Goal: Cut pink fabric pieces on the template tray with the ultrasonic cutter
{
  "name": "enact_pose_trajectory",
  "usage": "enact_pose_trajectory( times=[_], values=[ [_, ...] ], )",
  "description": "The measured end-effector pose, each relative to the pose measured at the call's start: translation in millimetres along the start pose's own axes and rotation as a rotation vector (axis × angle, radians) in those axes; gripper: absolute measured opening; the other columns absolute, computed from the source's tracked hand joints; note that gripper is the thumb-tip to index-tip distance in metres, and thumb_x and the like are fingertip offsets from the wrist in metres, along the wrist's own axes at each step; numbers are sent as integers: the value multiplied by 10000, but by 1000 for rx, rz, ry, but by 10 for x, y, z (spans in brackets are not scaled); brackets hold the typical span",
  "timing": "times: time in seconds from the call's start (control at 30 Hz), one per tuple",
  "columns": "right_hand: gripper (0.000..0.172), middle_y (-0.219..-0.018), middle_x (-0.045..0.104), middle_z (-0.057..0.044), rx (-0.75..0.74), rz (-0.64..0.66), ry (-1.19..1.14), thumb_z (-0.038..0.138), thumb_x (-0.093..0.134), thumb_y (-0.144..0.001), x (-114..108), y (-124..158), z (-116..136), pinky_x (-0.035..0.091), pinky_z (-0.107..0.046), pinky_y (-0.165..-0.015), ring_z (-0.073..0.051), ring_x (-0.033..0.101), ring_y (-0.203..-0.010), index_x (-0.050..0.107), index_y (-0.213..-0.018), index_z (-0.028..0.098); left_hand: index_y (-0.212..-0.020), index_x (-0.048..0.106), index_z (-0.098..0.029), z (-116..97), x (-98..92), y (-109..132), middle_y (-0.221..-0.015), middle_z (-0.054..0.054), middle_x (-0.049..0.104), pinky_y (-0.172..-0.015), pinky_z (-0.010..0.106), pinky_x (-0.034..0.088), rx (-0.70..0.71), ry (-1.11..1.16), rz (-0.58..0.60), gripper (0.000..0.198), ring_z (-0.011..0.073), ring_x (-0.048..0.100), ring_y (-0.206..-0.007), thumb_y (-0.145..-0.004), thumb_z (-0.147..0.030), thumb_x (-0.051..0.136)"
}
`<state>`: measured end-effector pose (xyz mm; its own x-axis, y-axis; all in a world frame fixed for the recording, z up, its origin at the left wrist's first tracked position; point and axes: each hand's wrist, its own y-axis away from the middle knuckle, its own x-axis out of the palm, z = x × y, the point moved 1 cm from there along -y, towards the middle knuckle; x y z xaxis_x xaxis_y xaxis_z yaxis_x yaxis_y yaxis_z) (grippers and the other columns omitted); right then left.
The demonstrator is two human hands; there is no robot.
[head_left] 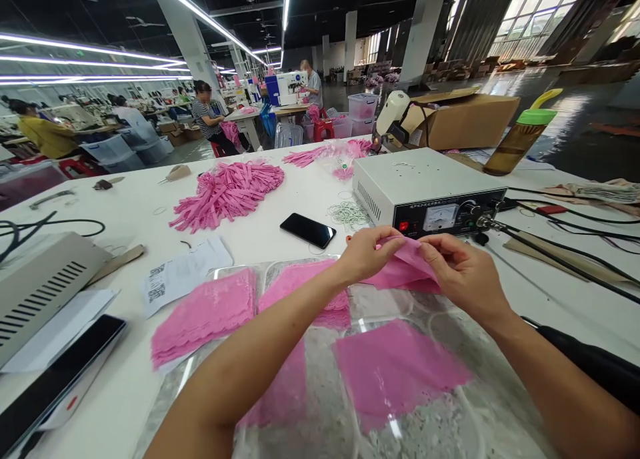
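Note:
Both my hands grip one folded piece of pink fabric above a clear plastic sheet on the white table. My left hand pinches its left edge, and my right hand pinches its right side with fingers curled. Below them lies a flat pink fabric piece. Stacks of pink lace pieces sit to the left under my left forearm.
A white control box with dial and cables stands just beyond my hands. A black phone, rubber bands, a pile of pink strips, paper labels, a bottle, a cardboard box. Workers sit at the far left.

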<state>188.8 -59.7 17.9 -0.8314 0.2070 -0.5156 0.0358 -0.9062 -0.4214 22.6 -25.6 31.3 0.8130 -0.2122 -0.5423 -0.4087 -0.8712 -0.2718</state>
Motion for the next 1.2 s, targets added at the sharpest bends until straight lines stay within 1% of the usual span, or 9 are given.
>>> enact_pose_trajectory(
  times=[0.13,0.27,0.47,0.53,0.63,0.73,0.83,1.03,1.2],
  values=[
    [286,-836,667,-45,7,158,-73,479,608,-790,38,-15,168,479,-328,-678,-232,613,-773,643,-882,211,-720,599,-147,-140,-199,183,-682,-11,604,-640,225,442,-36,78,-20,231,107,550,-647,-910,-225,492],
    [321,-628,562,-5,32,428,-156,483,581,-796,196,76,310,425,-282,-548,-174,537,-608,592,-641,203,-687,566,-150,-196,-400,564,-663,0,599,-615,219,426,-126,118,-103,258,110,545,-634,-909,-242,474],
    [391,-631,548,0,186,755,-448,578,547,-816,509,441,621,457,-264,-527,-152,532,-567,579,-709,203,-666,514,-166,-286,-711,1568,-589,-22,486,-507,194,334,-351,93,-307,300,91,430,-538,-903,-339,454],
    [375,-621,539,6,254,859,-504,570,553,-805,653,567,721,431,-252,-491,-141,511,-533,564,-733,201,-657,498,-170,-295,-757,1945,-544,-39,417,-469,185,295,-499,124,-359,326,81,370,-489,-891,-393,460],
    [308,-587,539,14,206,995,-418,494,497,-815,924,716,812,379,-237,-443,-131,492,-486,554,-744,199,-642,474,-182,-210,-763,2444,-505,-47,392,-433,181,266,-728,104,-389,362,79,354,-437,-864,-468,472],
    [204,-564,545,16,111,1020,-315,379,511,-773,1191,792,824,352,-239,-456,-137,496,-493,568,-707,195,-608,463,-187,-55,-743,2782,-497,-31,425,-451,196,276,-793,-130,-358,360,96,388,-442,-876,-426,440],
    [144,-614,583,0,40,982,-240,308,522,-750,1377,792,811,361,-257,-510,-157,522,-563,598,-714,191,-576,465,-187,71,-731,2957,-499,-20,437,-499,223,257,-785,-299,-378,316,110,389,-473,-847,-350,479],
    [124,-682,631,-9,-45,942,-151,269,513,-765,1516,723,861,407,-286,-590,-178,560,-623,618,-766,203,-613,503,-191,153,-766,3057,-583,5,486,-550,249,274,-754,-392,-398,251,141,433,-542,-835,-302,472],
    [160,-646,628,-5,-65,936,-134,272,496,-769,1544,694,870,410,-275,-548,-176,567,-592,641,-758,205,-632,533,-182,186,-837,3077,-583,4,515,-545,233,308,-736,-339,-389,285,133,449,-541,-879,-293,442]
  ],
)
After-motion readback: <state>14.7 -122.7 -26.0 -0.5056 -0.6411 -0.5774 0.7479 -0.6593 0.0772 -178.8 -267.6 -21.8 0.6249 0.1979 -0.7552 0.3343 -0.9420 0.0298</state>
